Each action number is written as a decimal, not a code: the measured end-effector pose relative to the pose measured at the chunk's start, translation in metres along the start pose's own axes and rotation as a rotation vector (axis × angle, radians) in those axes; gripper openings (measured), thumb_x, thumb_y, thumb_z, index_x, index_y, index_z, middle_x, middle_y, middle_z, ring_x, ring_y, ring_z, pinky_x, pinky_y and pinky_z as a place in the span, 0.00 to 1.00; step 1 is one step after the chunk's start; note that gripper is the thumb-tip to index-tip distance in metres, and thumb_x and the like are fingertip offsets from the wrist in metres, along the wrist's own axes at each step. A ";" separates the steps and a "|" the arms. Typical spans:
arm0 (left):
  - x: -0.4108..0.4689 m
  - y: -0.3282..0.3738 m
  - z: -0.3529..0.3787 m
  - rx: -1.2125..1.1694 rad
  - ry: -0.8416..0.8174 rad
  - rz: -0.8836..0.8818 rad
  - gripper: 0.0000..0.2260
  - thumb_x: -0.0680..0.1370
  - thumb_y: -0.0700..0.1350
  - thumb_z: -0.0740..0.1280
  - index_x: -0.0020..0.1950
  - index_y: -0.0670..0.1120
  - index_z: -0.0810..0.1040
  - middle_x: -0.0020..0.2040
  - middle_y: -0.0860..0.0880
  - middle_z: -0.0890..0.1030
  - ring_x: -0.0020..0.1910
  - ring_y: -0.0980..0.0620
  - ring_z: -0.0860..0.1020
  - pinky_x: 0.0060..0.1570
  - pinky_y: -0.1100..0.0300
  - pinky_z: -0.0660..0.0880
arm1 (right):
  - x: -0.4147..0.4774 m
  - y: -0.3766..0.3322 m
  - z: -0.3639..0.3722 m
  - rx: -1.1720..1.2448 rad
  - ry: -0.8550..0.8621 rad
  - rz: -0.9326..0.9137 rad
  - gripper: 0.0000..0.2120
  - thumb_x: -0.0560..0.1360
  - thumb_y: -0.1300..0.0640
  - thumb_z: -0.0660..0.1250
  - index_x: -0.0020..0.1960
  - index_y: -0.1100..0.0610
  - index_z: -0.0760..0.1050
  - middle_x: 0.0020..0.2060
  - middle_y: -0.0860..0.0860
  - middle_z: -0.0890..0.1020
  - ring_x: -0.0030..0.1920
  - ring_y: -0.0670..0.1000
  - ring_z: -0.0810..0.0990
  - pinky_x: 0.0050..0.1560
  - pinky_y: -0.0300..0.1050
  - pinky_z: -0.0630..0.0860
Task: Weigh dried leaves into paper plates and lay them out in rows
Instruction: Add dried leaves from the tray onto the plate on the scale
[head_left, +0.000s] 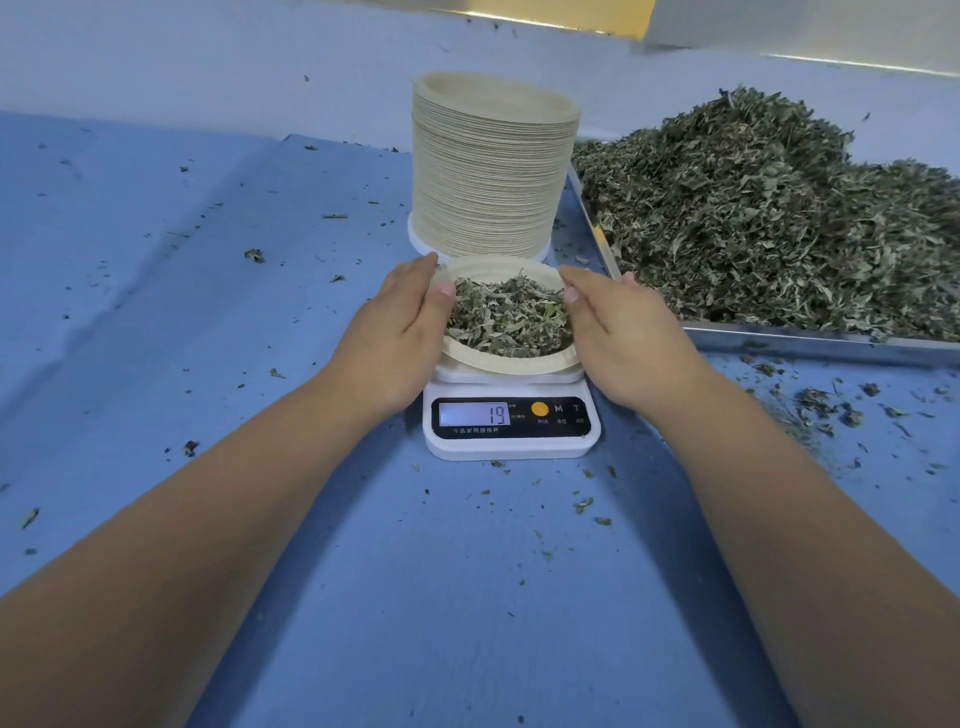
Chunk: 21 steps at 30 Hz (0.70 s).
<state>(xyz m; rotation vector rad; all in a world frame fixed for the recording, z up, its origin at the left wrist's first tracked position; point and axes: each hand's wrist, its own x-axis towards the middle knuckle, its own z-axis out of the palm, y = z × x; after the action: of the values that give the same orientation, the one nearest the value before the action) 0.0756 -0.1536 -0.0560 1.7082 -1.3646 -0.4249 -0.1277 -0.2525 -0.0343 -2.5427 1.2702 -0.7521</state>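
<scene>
A beige paper plate holding a small heap of dried leaves sits on a white kitchen scale whose display reads 19. My left hand holds the plate's left rim, thumb over the edge and fingers along the outside. My right hand holds the right rim the same way. Directly behind the scale stands a tall stack of paper plates.
A metal tray piled with dried leaves lies to the right of the scale and stack. Blue cloth covers the table, strewn with leaf crumbs, thickest at the right near the tray. A pale wall rises behind.
</scene>
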 end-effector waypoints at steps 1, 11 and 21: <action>0.000 -0.001 0.000 -0.022 0.016 -0.024 0.24 0.87 0.57 0.53 0.82 0.52 0.61 0.80 0.58 0.63 0.78 0.62 0.58 0.76 0.65 0.53 | 0.000 0.000 0.000 0.008 0.030 0.004 0.20 0.86 0.55 0.53 0.75 0.57 0.69 0.46 0.56 0.85 0.53 0.60 0.81 0.78 0.43 0.45; 0.007 -0.008 -0.004 -0.120 0.109 -0.130 0.21 0.87 0.57 0.53 0.78 0.56 0.69 0.65 0.70 0.67 0.61 0.75 0.64 0.55 0.84 0.55 | 0.002 0.008 -0.003 -0.008 0.100 0.062 0.16 0.85 0.56 0.55 0.65 0.60 0.76 0.45 0.61 0.85 0.49 0.65 0.80 0.78 0.54 0.53; 0.009 -0.009 -0.004 -0.084 0.039 -0.129 0.23 0.87 0.55 0.51 0.70 0.38 0.68 0.73 0.40 0.71 0.74 0.41 0.67 0.75 0.44 0.62 | 0.003 0.011 -0.003 -0.020 0.100 0.070 0.16 0.84 0.54 0.55 0.65 0.58 0.77 0.45 0.59 0.85 0.49 0.64 0.80 0.78 0.57 0.55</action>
<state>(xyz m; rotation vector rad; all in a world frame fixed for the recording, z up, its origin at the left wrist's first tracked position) 0.0868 -0.1596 -0.0584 1.7324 -1.1960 -0.5117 -0.1353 -0.2609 -0.0350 -2.4900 1.3967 -0.8661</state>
